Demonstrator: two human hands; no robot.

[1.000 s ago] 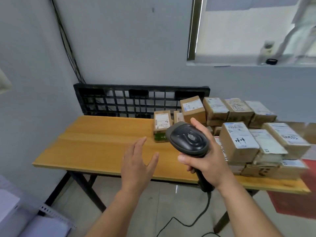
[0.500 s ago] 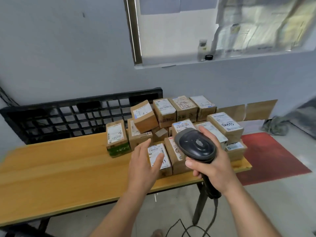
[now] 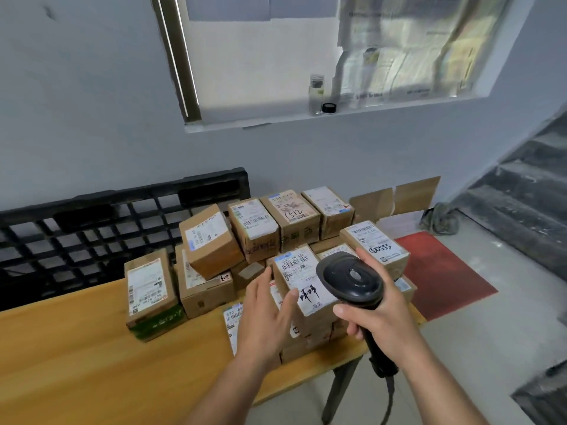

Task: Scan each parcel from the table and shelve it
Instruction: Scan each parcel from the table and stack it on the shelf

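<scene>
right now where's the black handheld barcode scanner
Head view, right of centre: the black handheld barcode scanner is gripped by the right hand, in front of the brown cardboard parcels at the yellow wooden table's right end.

Soft daylight from the window [image 3: 276,56], slight motion blur, wide-angle bending at the edges.

Before you, the wooden table [image 3: 76,363] carries a pile of labelled cardboard parcels [image 3: 211,240] at its right end, stacked two high in places. One green-banded parcel [image 3: 148,291] stands just left of them.
</scene>
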